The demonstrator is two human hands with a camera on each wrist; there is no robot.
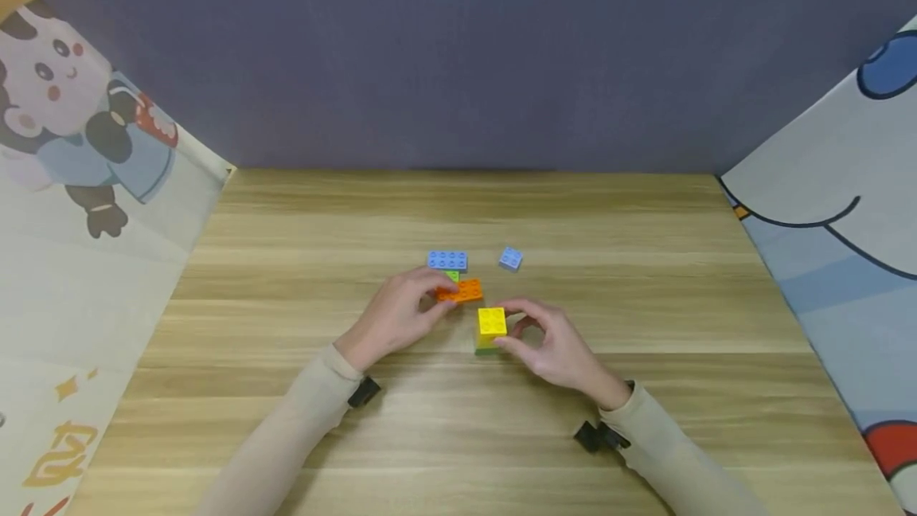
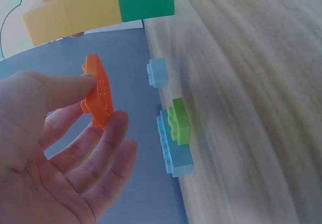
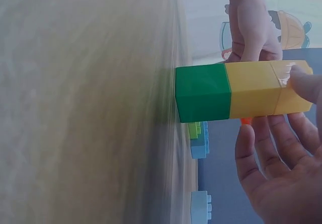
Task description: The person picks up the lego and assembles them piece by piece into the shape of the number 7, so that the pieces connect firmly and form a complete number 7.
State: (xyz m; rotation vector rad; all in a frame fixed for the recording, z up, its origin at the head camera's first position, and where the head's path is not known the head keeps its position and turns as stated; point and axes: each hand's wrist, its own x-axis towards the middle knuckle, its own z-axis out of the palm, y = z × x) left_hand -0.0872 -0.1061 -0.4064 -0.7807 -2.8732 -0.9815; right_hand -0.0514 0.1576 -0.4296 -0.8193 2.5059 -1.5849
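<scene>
My left hand [image 1: 397, 310] pinches a flat orange toy building brick [image 2: 103, 90] between thumb and fingertips, above the table. Just right of it, my right hand [image 1: 557, 347] grips the top of a block tower. The tower stands upright, with a green brick [image 3: 204, 93] at the bottom and two yellow bricks [image 3: 254, 89] above; round studs show on its top in the head view. Beyond the orange brick lies a long blue brick [image 1: 447, 261]. A light green brick [image 2: 182, 121] sits right beside it, partly covered by the left hand in the head view.
A small square blue brick [image 1: 511, 259] lies to the right of the long blue one. The wood-grain table [image 1: 645, 277] meets a dark blue-grey panel [image 1: 458, 62] at the back. Cartoon-printed panels stand at the left [image 1: 86, 150] and right [image 1: 845, 277].
</scene>
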